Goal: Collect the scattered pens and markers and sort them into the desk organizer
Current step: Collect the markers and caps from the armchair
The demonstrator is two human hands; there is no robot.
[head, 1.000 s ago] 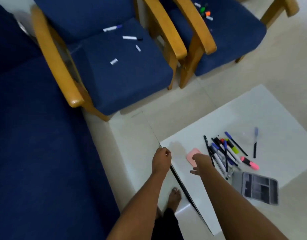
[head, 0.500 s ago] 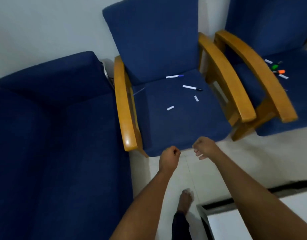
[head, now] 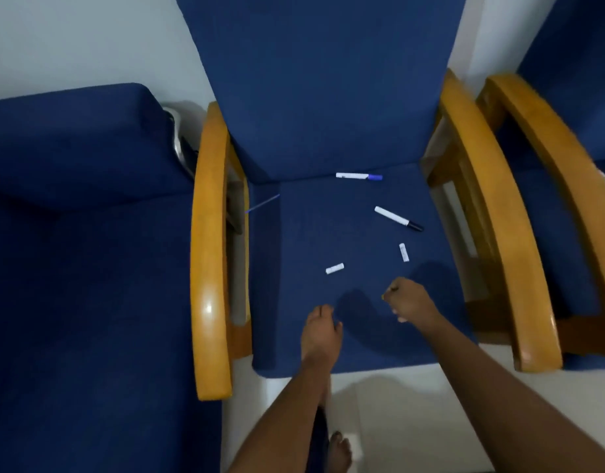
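Both bare arms reach forward and down. The left hand (head: pixel 320 331) is lower, its fingers curled in loosely with nothing in them. The right hand (head: pixel 408 300) is a bit further out, curled like a fist. A bare foot (head: pixel 338 450) shows below.

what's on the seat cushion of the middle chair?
On the seat cushion: blue-capped marker at the back, black-capped marker, two short white pieces, and a thin blue pen by the left armrest. Both hands hover over the front; anything beneath them is hidden.
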